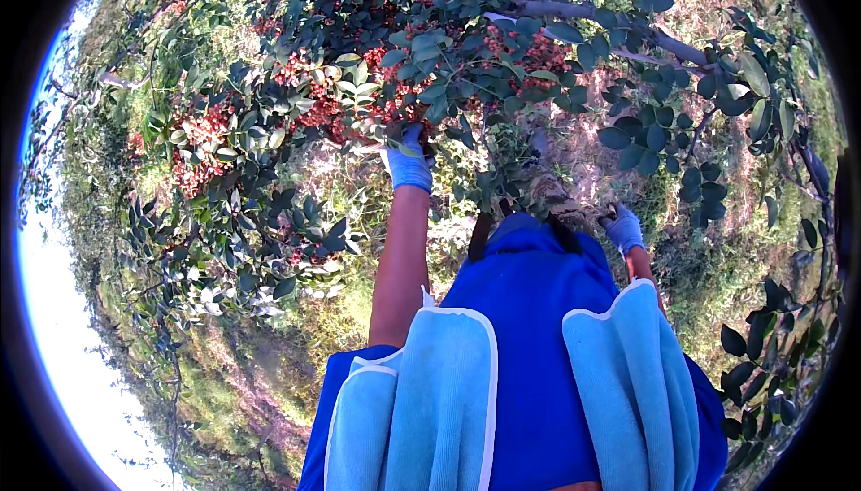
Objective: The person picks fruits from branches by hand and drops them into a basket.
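My left hand (pixel 408 163), in a pale blue glove, reaches forward into a branch hung with red berry clusters (pixel 323 114), which look like prickly ash. Leaves and berries hide part of its fingers, so its grip does not show. Right above that hand hang more red berries (pixel 403 97) among green leaflets. My right hand (pixel 623 229), gloved the same way, is low beside my waist on the right. Its fingers look bent, and whether anything sits between them is unclear.
A thick bare branch (pixel 632 33) crosses the upper right. Leafy twigs (pixel 699 188) hang on the right. Further berry clusters (pixel 202 134) grow at left. Grass (pixel 350 208) covers the ground. A light blue towel (pixel 437 390) drapes over my blue top (pixel 531 329); dark straps (pixel 479 237) show at my waist.
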Available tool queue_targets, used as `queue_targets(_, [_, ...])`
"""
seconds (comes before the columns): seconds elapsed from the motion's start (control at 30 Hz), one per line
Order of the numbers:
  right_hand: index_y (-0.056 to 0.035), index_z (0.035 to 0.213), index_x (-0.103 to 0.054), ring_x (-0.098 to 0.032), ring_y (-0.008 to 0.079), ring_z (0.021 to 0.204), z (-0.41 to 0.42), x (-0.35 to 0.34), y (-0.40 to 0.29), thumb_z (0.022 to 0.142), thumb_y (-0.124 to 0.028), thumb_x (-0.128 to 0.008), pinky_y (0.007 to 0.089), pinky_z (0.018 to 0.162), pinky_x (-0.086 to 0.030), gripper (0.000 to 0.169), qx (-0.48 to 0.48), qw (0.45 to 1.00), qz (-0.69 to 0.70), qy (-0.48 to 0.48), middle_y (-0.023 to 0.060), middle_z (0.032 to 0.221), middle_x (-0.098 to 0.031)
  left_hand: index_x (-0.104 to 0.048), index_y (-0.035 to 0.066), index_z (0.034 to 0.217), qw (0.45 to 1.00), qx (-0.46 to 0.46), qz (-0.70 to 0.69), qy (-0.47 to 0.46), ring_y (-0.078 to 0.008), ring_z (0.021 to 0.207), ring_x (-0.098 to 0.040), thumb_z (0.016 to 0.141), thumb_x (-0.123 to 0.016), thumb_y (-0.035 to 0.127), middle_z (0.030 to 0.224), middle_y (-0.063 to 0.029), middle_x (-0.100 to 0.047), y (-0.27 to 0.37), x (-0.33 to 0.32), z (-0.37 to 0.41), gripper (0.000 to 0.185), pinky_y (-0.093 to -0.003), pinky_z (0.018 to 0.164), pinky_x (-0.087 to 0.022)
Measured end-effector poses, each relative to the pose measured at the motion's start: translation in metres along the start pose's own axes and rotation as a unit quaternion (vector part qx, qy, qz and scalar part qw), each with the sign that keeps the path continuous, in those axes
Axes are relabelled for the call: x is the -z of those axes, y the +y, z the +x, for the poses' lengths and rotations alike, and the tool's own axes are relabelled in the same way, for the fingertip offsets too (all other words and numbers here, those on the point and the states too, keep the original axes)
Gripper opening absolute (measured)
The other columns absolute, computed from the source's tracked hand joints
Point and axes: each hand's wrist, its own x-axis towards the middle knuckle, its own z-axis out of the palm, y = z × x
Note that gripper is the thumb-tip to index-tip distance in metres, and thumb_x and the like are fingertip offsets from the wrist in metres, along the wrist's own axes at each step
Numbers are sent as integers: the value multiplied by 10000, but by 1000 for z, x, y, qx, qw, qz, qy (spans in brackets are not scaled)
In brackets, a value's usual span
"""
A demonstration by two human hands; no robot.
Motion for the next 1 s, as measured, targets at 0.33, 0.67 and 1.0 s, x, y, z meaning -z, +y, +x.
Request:
queue_targets(0.33, [-50, 1137, -681, -698, 337, 947, 20, -19, 44, 813, -263, -744, 414, 847, -539, 393, -38, 998, 48, -30, 202, 1033, -717, -603, 154, 1061, 982, -69, -119, -132, -114, 642, -558, 876, -684, 262, 842, 2, -602, -29, 17, 8, 229, -271, 476, -437])
queue_targets(0.67, [-32, 1139, -694, -719, 261, 838, 28, -40, 94, 804, -247, -756, 355, 732, -572, 402, -6, 993, 115, -39, 184, 1022, -721, -577, 129, 1143, 879, 40, -394, -265, -202, 763, -598, 905, -675, 161, 907, -35, -613, -60, 93, -50, 259, -301, 568, -429])
queue_targets(1.0, [-32, 1108, -686, -650, 145, 701, -16, -29, 107, 821, -48, -671, 305, 580, -526, 288, -69, 971, 186, -133, 65, 884, -719, -614, 90, 1057, 911, 82, -405, -24, -313, 838, -648, 963, -555, 236, 931, -102, -668, -142, 183, 86, 184, -478, 679, -545])
